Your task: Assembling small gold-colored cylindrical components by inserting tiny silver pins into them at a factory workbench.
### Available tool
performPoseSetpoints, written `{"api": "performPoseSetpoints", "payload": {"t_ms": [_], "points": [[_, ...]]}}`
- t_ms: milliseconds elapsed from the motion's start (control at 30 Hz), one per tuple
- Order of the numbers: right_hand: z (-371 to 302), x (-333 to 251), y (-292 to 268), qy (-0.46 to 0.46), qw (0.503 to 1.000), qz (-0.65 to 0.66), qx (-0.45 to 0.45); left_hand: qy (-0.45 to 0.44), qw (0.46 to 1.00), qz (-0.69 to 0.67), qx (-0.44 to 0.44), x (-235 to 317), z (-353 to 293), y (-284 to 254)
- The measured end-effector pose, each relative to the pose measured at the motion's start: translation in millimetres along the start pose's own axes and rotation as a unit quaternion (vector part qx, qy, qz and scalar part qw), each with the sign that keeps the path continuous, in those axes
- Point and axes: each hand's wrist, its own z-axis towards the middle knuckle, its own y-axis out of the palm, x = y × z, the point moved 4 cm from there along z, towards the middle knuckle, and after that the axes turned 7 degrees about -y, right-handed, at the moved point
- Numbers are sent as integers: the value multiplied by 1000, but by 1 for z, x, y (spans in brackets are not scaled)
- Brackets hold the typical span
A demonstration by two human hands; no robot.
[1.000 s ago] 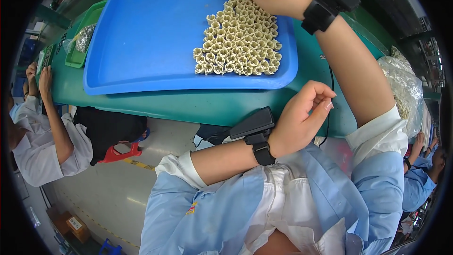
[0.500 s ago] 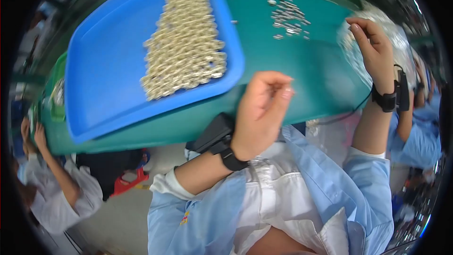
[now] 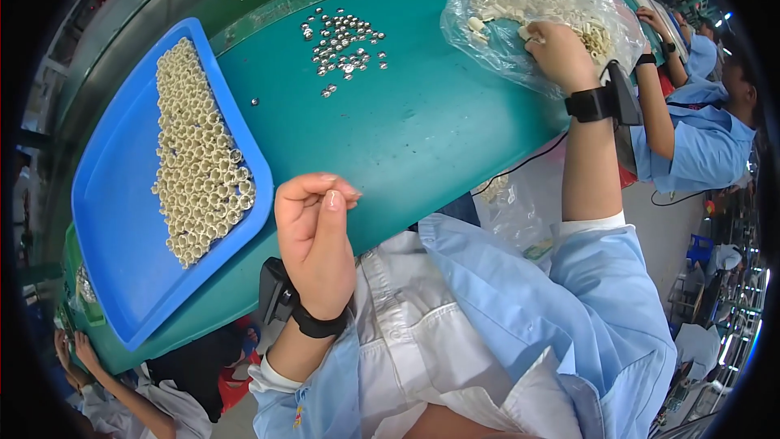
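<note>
My right hand (image 3: 562, 55) is at the mouth of a clear plastic bag (image 3: 475, 12) full of small cream-coloured pieces (image 3: 597, 36). Its fingers are curled together among the pieces; what they grip, if anything, is hidden. Over the near edge of the green table my left hand (image 3: 315, 244) is raised, thumb and forefinger brought close, the other fingers folded. I cannot make out anything between them. Left of it lies a blue tray (image 3: 114, 219) holding many small cream ring-shaped parts (image 3: 199, 171) packed side by side. Small shiny silver metal parts (image 3: 345, 41) are scattered on the table.
The green tabletop (image 3: 398, 138) has a raised far edge. One silver part (image 3: 255, 102) sits apart beside the tray. A green bin (image 3: 85, 293) is at the far left. Other people (image 3: 699, 126) sit at right and lower left. A black cable (image 3: 520, 164) hangs near my right arm.
My right hand has gone from above the bag's edge into its opening. The view has turned right, so the tray and silver parts appear farther left. My left hand stays curled.
</note>
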Motion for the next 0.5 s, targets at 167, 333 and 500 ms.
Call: {"api": "performPoseSetpoints", "payload": {"t_ms": [167,333,500], "points": [[4,-13,-6,65,996,50,-38,-3,1000,-3,-9,3,-1,3],[0,-20,-8,9,997,53,56,-2,1000,1,-12,3,-1,5],[-4,-24,-12,-25,990,81,109,2,1000,-8,-21,1,1,6]]}}
